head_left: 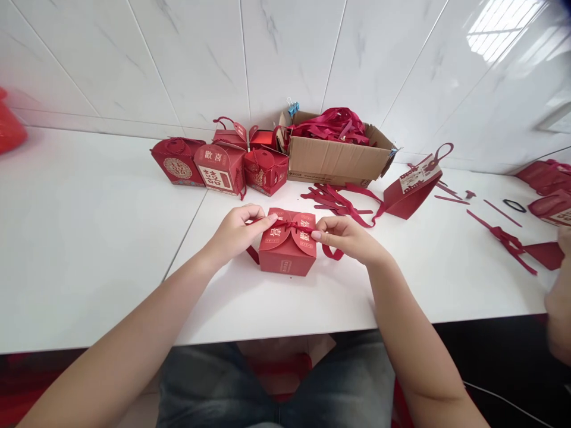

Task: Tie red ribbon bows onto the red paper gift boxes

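A red gift box point(288, 261) with gold characters stands on the white table in front of me, its top flaps folded together. A dark red ribbon point(292, 225) crosses the top and is knotted or looped in the middle. My left hand point(241, 229) pinches one side of the ribbon at the box's left edge. On the other side, my right hand point(341, 236) pinches the ribbon at the right edge. One ribbon end hangs below my left fingers, and another curls on the table under my right hand.
Several red gift boxes point(218, 169) stand at the back left. Beside them is a cardboard box point(339, 157) full of red ribbons point(332, 126). Loose red strips point(332, 199) and a tilted red handled box point(408, 193) lie right. Another person's hand point(562, 241) shows at the far right.
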{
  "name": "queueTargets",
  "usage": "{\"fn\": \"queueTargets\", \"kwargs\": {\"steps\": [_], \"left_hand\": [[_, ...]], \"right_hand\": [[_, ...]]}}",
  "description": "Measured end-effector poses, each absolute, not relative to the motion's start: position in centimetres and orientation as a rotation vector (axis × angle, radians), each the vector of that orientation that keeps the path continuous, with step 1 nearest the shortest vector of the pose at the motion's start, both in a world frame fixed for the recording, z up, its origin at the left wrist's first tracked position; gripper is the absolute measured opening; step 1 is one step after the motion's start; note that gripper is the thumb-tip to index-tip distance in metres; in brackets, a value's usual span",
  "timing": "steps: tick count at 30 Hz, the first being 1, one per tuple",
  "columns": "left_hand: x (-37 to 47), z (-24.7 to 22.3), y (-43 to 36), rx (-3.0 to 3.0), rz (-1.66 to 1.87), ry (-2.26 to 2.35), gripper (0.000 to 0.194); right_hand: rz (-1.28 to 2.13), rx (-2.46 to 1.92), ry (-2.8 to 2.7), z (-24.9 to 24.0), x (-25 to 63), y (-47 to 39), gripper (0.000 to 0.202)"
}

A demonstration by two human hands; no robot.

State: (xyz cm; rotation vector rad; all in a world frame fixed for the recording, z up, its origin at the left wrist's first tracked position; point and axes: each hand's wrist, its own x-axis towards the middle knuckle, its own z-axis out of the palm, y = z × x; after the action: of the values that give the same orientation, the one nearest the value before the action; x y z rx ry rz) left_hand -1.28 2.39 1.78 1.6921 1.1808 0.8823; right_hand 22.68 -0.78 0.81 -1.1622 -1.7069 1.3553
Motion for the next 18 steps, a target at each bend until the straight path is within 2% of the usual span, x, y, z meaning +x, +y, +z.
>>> {"fn": "queueTargets", "kwargs": {"steps": [9,18], "left_hand": [[-2.4,2.6,3.0,1.816,0.873,1.075,0.040],[-2.1,2.3,2.6,1.686,0.782,0.995,0.038]], "right_hand": [[1.403,-1.087,-1.704,1.1,23.7,-0.7,0.027],[1.612,-1.090,-1.730,1.3,24.5,-0.9,0.034]]}}
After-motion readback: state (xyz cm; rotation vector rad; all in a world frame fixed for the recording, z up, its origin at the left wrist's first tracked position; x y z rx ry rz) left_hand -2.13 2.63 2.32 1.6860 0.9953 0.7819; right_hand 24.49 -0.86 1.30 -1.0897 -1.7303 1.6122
